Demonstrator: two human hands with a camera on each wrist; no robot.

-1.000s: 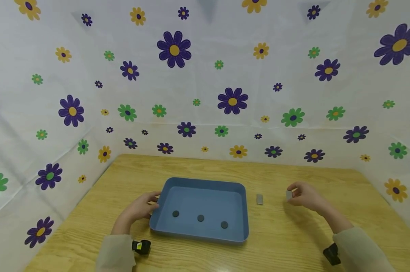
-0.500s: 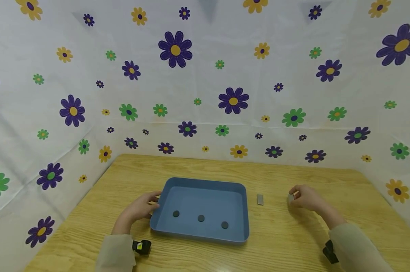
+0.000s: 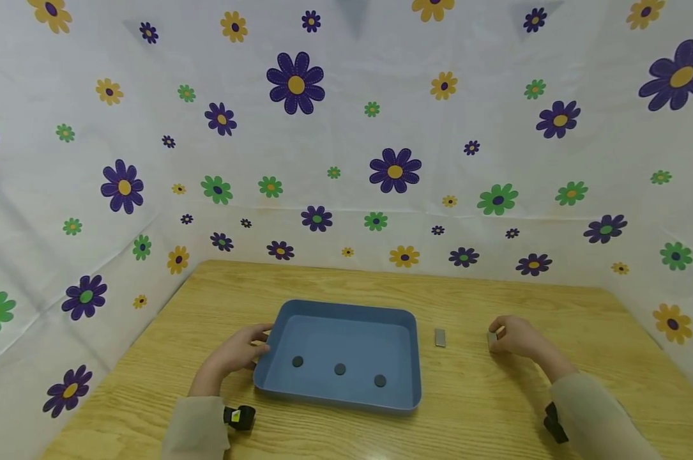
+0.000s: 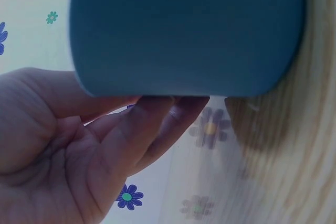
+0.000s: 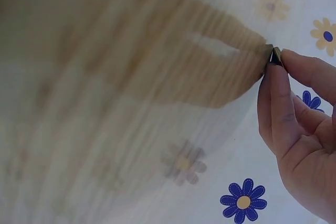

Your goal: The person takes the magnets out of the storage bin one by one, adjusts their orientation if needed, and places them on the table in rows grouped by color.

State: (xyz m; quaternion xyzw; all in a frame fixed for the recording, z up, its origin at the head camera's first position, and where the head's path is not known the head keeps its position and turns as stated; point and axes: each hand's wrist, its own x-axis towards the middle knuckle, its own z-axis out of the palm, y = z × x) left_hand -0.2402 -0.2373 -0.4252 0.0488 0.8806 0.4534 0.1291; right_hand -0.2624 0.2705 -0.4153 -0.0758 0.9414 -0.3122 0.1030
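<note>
Two pale sleeves come in from the bottom of the frame, the left sleeve [image 3: 195, 428] at lower left and the right sleeve [image 3: 601, 421] at lower right, each with a black wrist device [image 3: 241, 418] beside its cuff. Beyond them, the left hand [image 3: 237, 351] touches the left wall of a blue tray [image 3: 346, 338] with loosely extended fingers. The tray sits just below centre; three dark discs [image 3: 339, 369] lie along the near part of its floor. At right of centre, the right hand [image 3: 517, 337] pinches a small grey piece [image 3: 492, 341] between thumb and fingers, low over the wood; I cannot tell whether it touches. A grey rectangle [image 3: 440, 338] lies flat between tray and right hand. The table [image 3: 472, 415] is yellowish, wavy-grained wood (glossy enough to mirror flowers in the wrist views). Behind its far edge rises a white sheet [image 3: 335, 134], creased, printed with purple, yellow and green flowers, closing off both sides too.
</note>
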